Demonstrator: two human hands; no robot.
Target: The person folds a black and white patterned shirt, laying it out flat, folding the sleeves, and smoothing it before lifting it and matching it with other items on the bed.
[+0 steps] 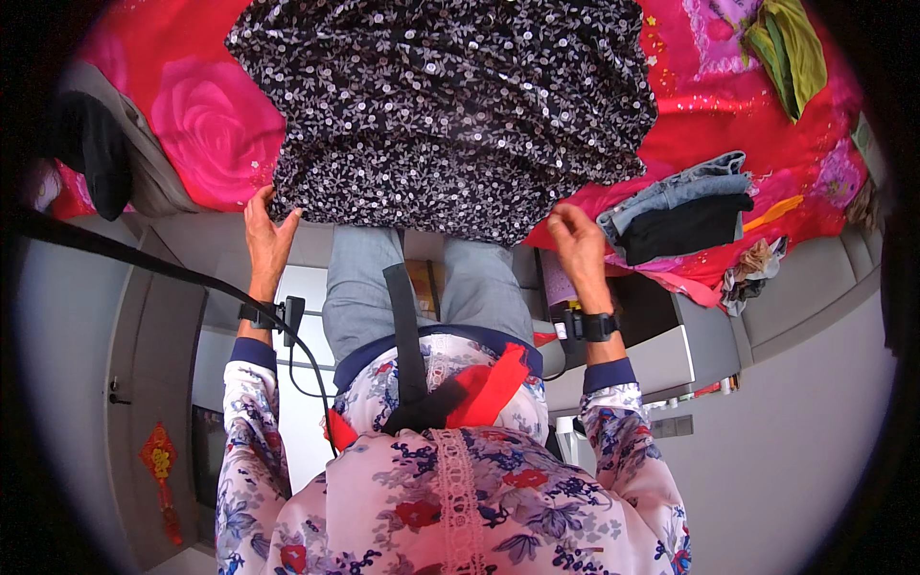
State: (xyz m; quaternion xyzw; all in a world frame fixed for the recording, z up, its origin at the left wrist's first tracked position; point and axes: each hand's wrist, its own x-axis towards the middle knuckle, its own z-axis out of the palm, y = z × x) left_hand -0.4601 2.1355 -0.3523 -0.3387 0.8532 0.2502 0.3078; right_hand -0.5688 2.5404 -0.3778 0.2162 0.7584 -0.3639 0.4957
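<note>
A black garment with a pale floral print (445, 122) lies spread over the red bedcover, its hem toward me. At the hem's left corner is my left hand (269, 230), thumb and fingers apart, touching the cloth's edge. On the other side my right hand (578, 244) has its fingers curled close together at the garment's lower right edge. Whether cloth is pinched between those fingertips cannot be made out. Folded blue denim (672, 194) with a black folded cloth (686, 226) on it lies right of my right hand.
The red bedcover (215, 136) has large pink roses. A yellow-green cloth (790, 57) lies at upper right, with crumpled small garments (755, 277) by the right edge. Black cloth (93, 151) hangs at far left. A black cable (180, 269) crosses beside my left arm.
</note>
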